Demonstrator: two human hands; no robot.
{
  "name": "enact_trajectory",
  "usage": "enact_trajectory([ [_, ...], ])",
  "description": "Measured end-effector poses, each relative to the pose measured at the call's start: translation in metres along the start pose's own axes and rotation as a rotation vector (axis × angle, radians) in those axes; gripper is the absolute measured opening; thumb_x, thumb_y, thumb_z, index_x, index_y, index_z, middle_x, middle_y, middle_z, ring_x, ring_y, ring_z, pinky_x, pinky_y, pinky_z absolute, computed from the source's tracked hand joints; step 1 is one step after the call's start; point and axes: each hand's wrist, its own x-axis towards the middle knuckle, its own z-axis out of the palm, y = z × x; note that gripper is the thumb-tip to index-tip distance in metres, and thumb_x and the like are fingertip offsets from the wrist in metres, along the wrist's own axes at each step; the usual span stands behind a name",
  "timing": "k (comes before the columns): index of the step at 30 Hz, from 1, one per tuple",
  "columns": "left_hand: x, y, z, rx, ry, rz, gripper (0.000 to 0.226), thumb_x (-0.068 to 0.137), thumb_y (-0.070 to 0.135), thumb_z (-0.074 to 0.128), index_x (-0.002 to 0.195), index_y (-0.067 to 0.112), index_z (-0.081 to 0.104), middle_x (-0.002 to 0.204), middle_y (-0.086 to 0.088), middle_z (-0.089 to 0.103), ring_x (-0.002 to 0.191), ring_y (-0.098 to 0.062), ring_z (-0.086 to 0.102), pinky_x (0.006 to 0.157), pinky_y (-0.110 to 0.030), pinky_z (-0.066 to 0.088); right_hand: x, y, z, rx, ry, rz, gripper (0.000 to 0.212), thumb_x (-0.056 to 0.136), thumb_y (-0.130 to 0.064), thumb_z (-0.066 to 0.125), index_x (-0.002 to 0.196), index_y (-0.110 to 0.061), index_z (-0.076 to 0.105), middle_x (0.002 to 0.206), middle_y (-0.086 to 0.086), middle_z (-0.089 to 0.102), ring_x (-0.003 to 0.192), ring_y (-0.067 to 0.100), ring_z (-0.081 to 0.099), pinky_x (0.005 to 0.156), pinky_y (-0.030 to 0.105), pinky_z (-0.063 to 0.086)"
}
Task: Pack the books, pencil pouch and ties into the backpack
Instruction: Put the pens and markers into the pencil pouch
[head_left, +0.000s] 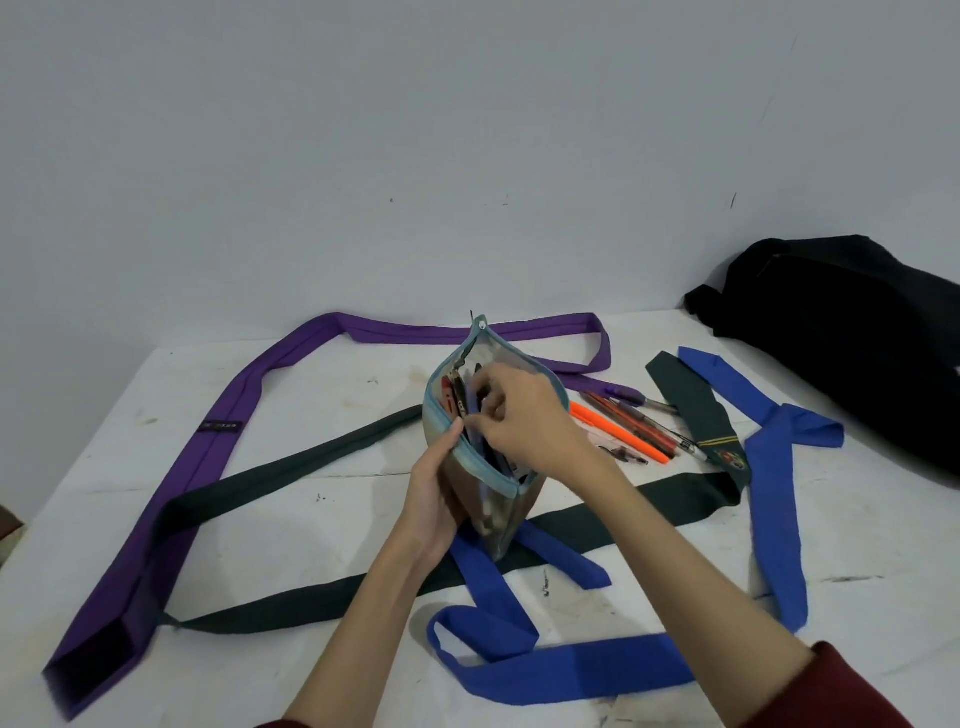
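The left hand (434, 493) grips the upright pencil pouch (485, 441) mid-tabletop (322, 525) while the right hand (524, 410) pinches pens inside its mouth; loose pens (631, 426) lie just right, nearer that hand.

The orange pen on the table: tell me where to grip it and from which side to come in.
Grip the orange pen at its near end, towards the lower right, coming from above. It lies flat and outermost in the pen bundle, so its near-left flank faces bare table. Its far end runs under the right hand by the pencil pouch, and other pens crowd its far side.
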Motion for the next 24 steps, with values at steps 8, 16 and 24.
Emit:
enact_trajectory([
  [8,0.001,0.001,-0.001,0.017,0.02,-0.021,0.044,0.076,0.034,0.059,0.117,0.017,0.061,0.11,-0.01,0.069,0.105,-0.027,0.063,0.094,-0.042,0.047,0.007,0.035,-0.027,0.122,0.417,0.078,0.025,0.09,0.0,0.052,0.11,-0.011,0.062,0.094,0.004,0.057,0.078,0.012,0.053,0.065,0.012,0.044],
  [16,0.001,-0.001,-0.003,0.023,0.035,-0.028,0.049,0.074,0.036,0.06,0.12,0.018,0.06,0.109,-0.008,0.07,0.104,-0.024,0.064,0.09,-0.038,0.049,0.0,0.111,-0.008,-0.234,0.101,0.39,0.039,0.09,-0.007,0.055,0.128,-0.01,0.051,0.129,0.011,0.053,0.123,0.027,0.042,0.097,0.035,0.039],
  [24,0.002,-0.002,-0.004,0.023,0.028,-0.022,0.046,0.074,0.036,0.06,0.117,0.021,0.06,0.102,-0.005,0.072,0.102,-0.023,0.064,0.095,-0.041,0.047,-0.003,0.115,0.008,-0.464,0.029,0.329,0.033,0.09,-0.007,0.054,0.123,-0.007,0.048,0.127,0.011,0.051,0.117,0.023,0.043,0.096,0.029,0.04],
])
